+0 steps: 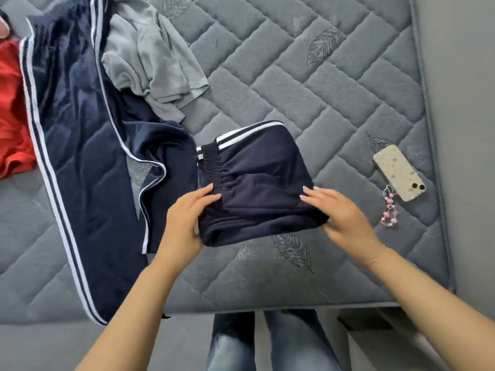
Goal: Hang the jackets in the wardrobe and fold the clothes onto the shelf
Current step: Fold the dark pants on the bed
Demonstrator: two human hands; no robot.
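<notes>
At the far left edge a red garment (12, 111) lies on the grey quilted mattress (308, 76). Next to it a navy jacket (77, 145) with white stripes is spread out long, and a crumpled grey shirt (150, 57) touches its upper part. In the middle lie the folded navy trousers (257, 183). The left hand (184, 223) grips their left edge, thumb on top. The right hand (340, 212) holds the right edge, fingers on the cloth. Further right a phone (399, 172) rests near the mattress border.
</notes>
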